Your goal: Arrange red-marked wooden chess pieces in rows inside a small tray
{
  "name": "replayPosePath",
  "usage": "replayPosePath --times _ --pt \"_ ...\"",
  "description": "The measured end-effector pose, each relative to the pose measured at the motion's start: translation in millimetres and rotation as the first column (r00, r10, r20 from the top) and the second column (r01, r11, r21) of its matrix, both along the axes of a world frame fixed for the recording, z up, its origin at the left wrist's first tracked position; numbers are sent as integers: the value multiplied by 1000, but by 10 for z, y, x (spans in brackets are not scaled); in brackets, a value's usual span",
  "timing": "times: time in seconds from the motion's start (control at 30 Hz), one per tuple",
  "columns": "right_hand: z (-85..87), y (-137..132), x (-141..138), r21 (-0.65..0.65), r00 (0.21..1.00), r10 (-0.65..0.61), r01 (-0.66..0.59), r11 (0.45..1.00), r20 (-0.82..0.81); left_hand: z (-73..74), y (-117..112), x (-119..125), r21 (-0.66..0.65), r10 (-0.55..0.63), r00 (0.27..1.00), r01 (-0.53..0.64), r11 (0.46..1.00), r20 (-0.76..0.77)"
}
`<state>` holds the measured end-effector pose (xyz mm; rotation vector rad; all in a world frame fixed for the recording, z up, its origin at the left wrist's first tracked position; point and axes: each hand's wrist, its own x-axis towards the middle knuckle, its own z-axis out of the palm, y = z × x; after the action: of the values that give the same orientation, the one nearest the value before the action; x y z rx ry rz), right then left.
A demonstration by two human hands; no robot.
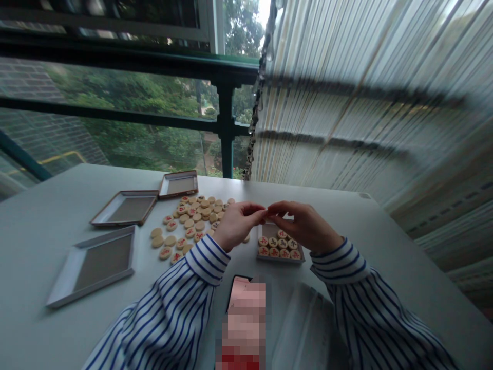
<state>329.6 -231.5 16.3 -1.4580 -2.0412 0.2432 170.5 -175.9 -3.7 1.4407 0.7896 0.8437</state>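
Observation:
My left hand and my right hand meet fingertip to fingertip above a small white box. Both are closed in a pinch; whatever lies between the fingertips is hidden. In the box, Chinese chess pieces lie face up in rows, with red and black characters. The box's far side is partly covered by my right hand. To the left of my left hand spreads a loose pile of round wooden chess pieces, some with characters showing and some blank side up.
Left of the pile lie a white tray and two brown-edged trays. A phone, partly pixelated, lies in front of me beside clear plastic wrapping. Beyond the white table are a railing and a string curtain.

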Motion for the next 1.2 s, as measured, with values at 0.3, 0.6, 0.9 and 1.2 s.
replayPosePath --times 0.3,0.6,0.9,1.2 --pt "-6 15 7 52 978 35 -46 998 205 -65 4 16 -62 -17 1000 19 998 24" --pt "-3 14 -3 48 955 -7 -8 999 296 -67 0 15 -69 -40 999 39 997 -11" --pt "-47 57 96 -19 936 -11 19 1000 352 -251 112 -12 391 102 957 12 920 -270" --pt "-174 115 142 -121 909 13 41 992 417 -242 33 -60 593 210 770 256 763 -603"
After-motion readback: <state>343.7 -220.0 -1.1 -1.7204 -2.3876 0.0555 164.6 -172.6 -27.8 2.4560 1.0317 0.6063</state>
